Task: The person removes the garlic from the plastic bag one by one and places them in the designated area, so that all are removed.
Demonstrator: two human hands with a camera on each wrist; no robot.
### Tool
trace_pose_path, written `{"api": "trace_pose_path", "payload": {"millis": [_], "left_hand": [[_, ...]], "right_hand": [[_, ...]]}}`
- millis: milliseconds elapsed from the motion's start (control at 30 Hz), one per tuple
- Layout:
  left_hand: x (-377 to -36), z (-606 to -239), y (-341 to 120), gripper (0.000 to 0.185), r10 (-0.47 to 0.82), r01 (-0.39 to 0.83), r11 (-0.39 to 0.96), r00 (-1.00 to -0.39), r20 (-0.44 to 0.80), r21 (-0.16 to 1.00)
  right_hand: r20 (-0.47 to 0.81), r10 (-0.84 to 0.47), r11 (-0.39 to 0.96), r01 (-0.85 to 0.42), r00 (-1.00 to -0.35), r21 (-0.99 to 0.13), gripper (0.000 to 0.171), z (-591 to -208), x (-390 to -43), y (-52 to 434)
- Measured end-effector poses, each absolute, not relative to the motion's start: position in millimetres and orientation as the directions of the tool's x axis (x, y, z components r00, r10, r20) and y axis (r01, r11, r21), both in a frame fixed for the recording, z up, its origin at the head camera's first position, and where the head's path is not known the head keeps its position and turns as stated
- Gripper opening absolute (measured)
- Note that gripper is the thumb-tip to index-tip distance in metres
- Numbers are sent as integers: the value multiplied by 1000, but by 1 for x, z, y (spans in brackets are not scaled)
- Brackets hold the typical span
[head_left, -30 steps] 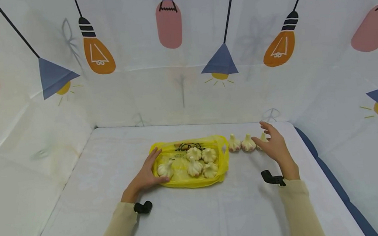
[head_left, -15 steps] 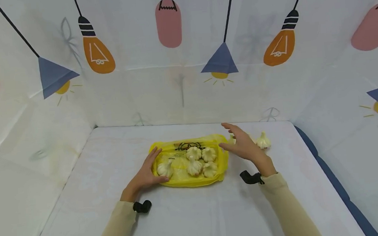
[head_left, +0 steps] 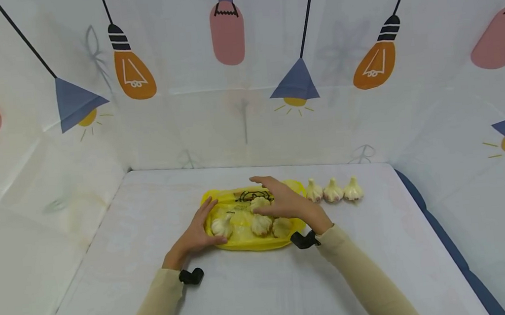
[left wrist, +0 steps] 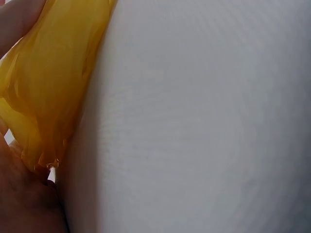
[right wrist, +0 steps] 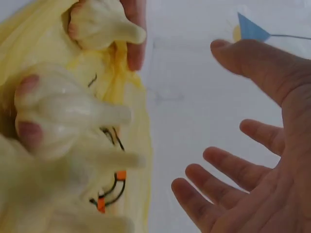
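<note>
Garlic bulbs (head_left: 261,224) are sitting in a yellow tray (head_left: 250,247), the middle pair lying by the thumb of the right hand (head_left: 284,202), on its nearer side and just beneath. That hand is hovering over them, thumb and fingers spread, holding nothing. One lone bulb (head_left: 221,226) is resting farther left, closer to the left hand (head_left: 196,233), which is gripping the tray's end between thumb and fingers. The tray's long axis is running left to right between the two hands. The right palm is possibly hiding more garlic. Three bulbs (head_left: 333,190) are standing rightward of the right hand, lined up on the white table (head_left: 254,296).
</note>
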State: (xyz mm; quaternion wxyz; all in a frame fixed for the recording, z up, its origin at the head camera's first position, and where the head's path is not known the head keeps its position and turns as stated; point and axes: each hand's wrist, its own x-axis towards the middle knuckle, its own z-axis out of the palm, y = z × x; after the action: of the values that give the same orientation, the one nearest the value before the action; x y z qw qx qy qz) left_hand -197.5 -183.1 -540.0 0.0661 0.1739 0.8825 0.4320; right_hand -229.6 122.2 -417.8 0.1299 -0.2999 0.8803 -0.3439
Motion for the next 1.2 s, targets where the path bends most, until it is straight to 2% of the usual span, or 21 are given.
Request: {"api": "trace_pose_path", "payload": {"millis": [233,433,667,933,1200], "left_hand": [[-198,-541,-183,114,359,235,569,-933,18,788],[-197,-541,-183,113,368,247,558,-929,31,792],[-196,-539,-182,113,375,252,559,-927,30,790],[-197,-539,-183,108,366,255,562,-930,39,787],[-197,-541,-182,105,354,235,560,-935,27,794]], "right_hand": [[-37,-708,533,-499,-705,-683,85,-427,-234,90],[-82,-747,509,-489,-659,-708,85,-442,-239,69],[-134,-762,525,-483,-633,-701,86,-456,-240,56],[-113,-794,522,-575,-597,-630,71,-456,-242,40],[-89,-809,510,-618,-581,-599,69,-454,-237,31]]}}
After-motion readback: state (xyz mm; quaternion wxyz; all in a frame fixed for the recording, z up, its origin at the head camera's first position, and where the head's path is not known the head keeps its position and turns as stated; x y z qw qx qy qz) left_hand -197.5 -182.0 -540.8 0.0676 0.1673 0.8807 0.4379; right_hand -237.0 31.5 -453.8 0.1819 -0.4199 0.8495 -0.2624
